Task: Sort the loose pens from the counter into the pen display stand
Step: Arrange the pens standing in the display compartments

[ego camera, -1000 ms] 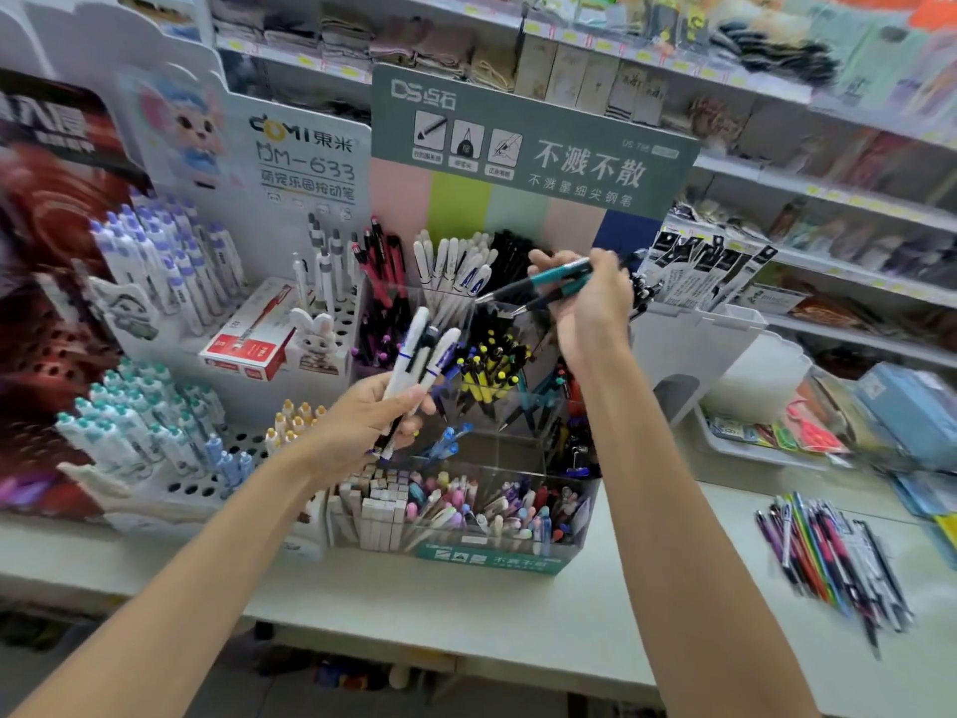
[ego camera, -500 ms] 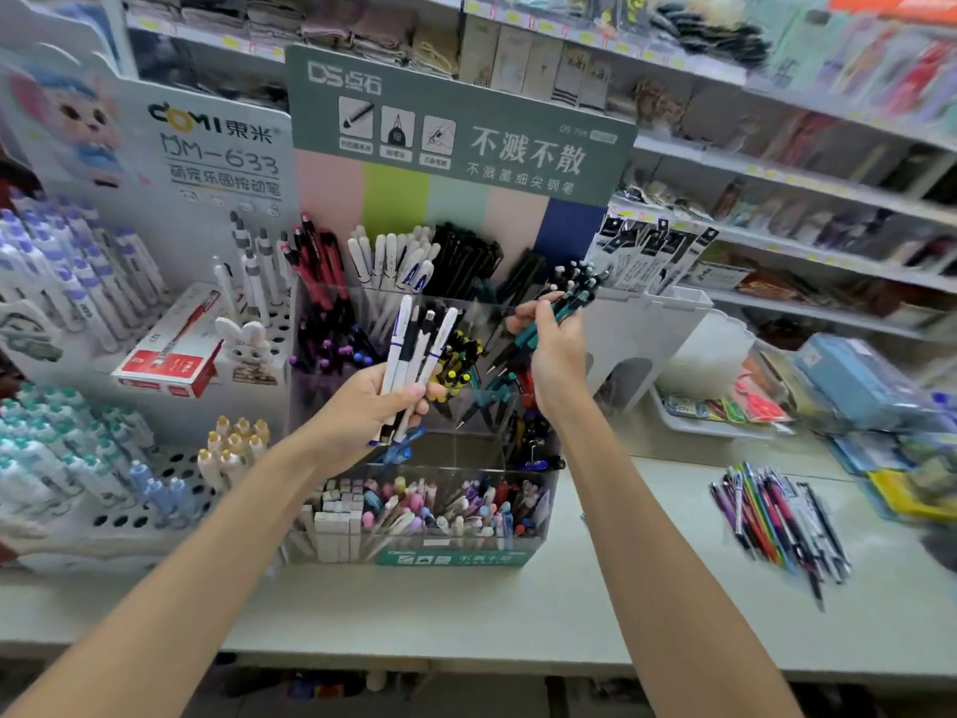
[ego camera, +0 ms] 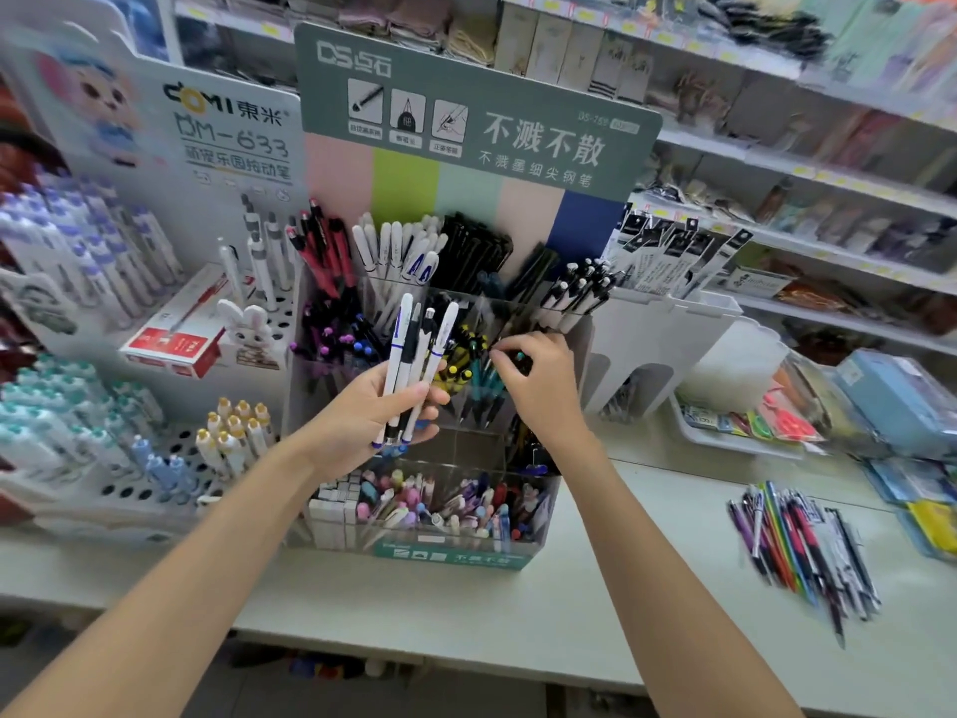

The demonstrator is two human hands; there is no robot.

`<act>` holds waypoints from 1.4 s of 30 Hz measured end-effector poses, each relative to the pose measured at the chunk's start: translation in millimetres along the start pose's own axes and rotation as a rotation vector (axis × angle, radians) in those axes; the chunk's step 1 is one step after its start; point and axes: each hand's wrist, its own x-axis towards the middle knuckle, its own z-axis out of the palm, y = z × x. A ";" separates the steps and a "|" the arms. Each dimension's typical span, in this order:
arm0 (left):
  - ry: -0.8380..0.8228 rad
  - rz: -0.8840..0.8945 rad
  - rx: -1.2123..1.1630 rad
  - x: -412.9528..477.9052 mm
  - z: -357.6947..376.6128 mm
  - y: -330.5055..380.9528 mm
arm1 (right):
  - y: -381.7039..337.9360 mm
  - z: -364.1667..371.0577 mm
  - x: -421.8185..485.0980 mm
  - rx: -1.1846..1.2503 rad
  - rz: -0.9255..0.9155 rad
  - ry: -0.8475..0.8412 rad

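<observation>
My left hand (ego camera: 357,422) is wrapped round a fan of white-and-black capped pens (ego camera: 414,355), held upright in front of the clear acrylic tiered pen display stand (ego camera: 550,502). I should grip them firmly so none slips while the other hand works. My right hand (ego camera: 546,391) has its fingertips curled on the tops of the teal-barrelled pens (ego camera: 487,386) in the stand's middle compartment. The job here, I judge, is to seat them tip-down among their own kind, without leaning across the divider. The heap of loose mixed-colour pens (ego camera: 800,549) lies on the pale counter (ego camera: 569,608), well to the right.
</observation>
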 end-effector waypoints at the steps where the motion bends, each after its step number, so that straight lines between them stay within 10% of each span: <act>1: 0.001 -0.008 -0.006 -0.8 1.7 -0.2 | -2.2 -0.7 1.7 -0.050 -0.033 0.000; 9: -0.090 0.018 0.047 -1.5 20.0 9.7 | -61.4 -21.8 10.1 0.349 -0.047 -0.183; 14: -0.108 0.037 0.135 -7.4 10.6 17.3 | -66.5 -57.5 30.1 1.306 0.230 0.033; 23: -0.286 0.052 0.211 -11.2 5.7 22.0 | -86.8 -32.7 21.8 0.508 0.057 -0.497; 30: -0.033 0.094 0.217 -10.0 -14.3 36.5 | -101.6 -32.2 57.2 1.212 0.369 0.222; 42: 0.076 0.145 -0.048 -14.5 -60.6 62.0 | -151.8 17.9 117.6 0.740 0.187 0.174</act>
